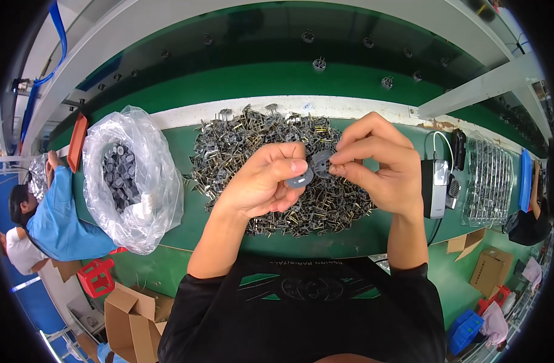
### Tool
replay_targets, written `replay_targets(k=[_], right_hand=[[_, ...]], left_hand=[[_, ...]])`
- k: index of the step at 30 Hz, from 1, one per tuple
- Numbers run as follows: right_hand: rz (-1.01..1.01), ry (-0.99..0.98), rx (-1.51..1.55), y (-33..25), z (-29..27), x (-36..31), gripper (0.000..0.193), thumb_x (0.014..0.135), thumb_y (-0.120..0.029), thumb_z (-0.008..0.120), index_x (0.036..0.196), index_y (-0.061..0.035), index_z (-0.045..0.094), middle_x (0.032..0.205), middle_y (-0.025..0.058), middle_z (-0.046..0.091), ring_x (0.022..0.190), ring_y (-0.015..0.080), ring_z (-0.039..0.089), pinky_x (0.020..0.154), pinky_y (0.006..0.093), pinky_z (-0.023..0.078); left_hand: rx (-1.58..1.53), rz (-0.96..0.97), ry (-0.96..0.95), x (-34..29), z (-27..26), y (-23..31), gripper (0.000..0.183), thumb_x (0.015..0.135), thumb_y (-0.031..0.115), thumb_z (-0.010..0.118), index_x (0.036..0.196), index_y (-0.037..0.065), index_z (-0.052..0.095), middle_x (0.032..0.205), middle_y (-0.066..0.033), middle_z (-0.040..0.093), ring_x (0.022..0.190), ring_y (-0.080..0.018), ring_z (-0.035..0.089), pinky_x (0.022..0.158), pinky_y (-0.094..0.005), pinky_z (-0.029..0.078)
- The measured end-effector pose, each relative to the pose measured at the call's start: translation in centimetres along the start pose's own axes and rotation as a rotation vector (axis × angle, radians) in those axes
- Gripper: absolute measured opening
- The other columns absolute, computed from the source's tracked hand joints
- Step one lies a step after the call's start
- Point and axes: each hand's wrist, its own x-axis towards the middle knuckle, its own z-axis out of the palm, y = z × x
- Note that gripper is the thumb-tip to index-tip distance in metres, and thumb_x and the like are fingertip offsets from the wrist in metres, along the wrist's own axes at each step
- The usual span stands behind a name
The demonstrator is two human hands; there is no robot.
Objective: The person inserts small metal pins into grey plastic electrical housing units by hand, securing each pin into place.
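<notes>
Grey discs (310, 169), two small round plastic parts, sat at the centre of the frame, held above the bench and touching edge to edge. Left hand (266, 181) was curled almost closed, thumb and forefinger pinching the lower disc; right hand (380, 163) was likewise nearly closed, fingertips gripping the upper disc. The step in hand appeared to be fitting or pairing the two parts; the next move probably called for fine alignment and a firm press between the fingertips. Just beyond the hands lay a pile of metal pins (271, 145) spread over the green bench (325, 245). At left centre stood a clear plastic bag (131, 181) of dark round parts. At right centre sat a small grey box (435, 187) with a cable, and farther right a stack of clear trays (488, 178).
</notes>
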Motion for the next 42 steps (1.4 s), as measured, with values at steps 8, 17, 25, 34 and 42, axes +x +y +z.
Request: replay_targets(k=[8, 17, 25, 34, 42], right_hand=[[0.113, -0.11, 0.088, 0.6, 0.2, -0.1, 0.017, 0.071, 0.006, 0.072, 0.087, 0.0, 0.069, 0.095, 0.0064, 0.06, 0.077, 0.014, 0.061, 0.061, 0.0226, 0.049], [0.248, 0.146, 0.143, 2.3, 2.6, -2.2, 0.017, 0.076, 0.009, 0.066, 0.091, 0.0015, 0.068, 0.101, 0.0114, 0.063, 0.081, 0.016, 0.064, 0.069, 0.0262, 0.053], [0.281, 0.201, -0.025, 5.2, -2.5, -2.4, 0.02, 0.083, 0.005, 0.058, 0.099, -0.0011, 0.068, 0.097, 0.0093, 0.063, 0.085, 0.0176, 0.063, 0.069, 0.0247, 0.05], [0.257, 0.073, -0.387, 11.9, -3.1, -4.3, 0.018, 0.083, -0.005, 0.062, 0.1, -0.0041, 0.068, 0.084, 0.0074, 0.059, 0.08, 0.022, 0.056, 0.073, 0.0324, 0.046], [0.229, -0.017, -0.344, 12.0, -2.0, -3.3, 0.02, 0.081, -0.011, 0.067, 0.099, -0.0049, 0.068, 0.086, 0.005, 0.061, 0.076, 0.0169, 0.054, 0.074, 0.0297, 0.043]], left_hand=[[-0.004, -0.093, 0.002, -0.1, 0.3, -0.2, 0.023, 0.093, 0.018, 0.053, 0.073, 0.008, 0.046, 0.052, -0.0048, 0.051, 0.037, -0.0084, 0.046, 0.032, -0.0193, 0.033], [0.26, 0.159, 0.3, 0.6, 1.6, -0.3, 0.017, 0.09, 0.008, 0.055, 0.104, -0.001, 0.058, 0.069, -0.0054, 0.061, 0.054, -0.0113, 0.058, 0.045, -0.0224, 0.046], [0.935, 0.32, 0.426, 3.0, -0.8, 2.8, 0.019, 0.079, 0.007, 0.07, 0.096, -0.001, 0.068, 0.076, -0.0034, 0.067, 0.061, -0.0055, 0.058, 0.055, -0.0202, 0.046], [1.157, 0.012, 0.546, 14.4, -9.1, 8.7, 0.021, 0.081, 0.016, 0.069, 0.094, 0.0, 0.069, 0.081, -0.004, 0.066, 0.062, -0.0085, 0.055, 0.056, -0.0233, 0.047], [1.219, 0.032, 0.714, 17.7, -11.5, 8.6, 0.019, 0.074, 0.015, 0.075, 0.082, -0.002, 0.07, 0.07, -0.0071, 0.065, 0.053, -0.0101, 0.055, 0.049, -0.0238, 0.047]])
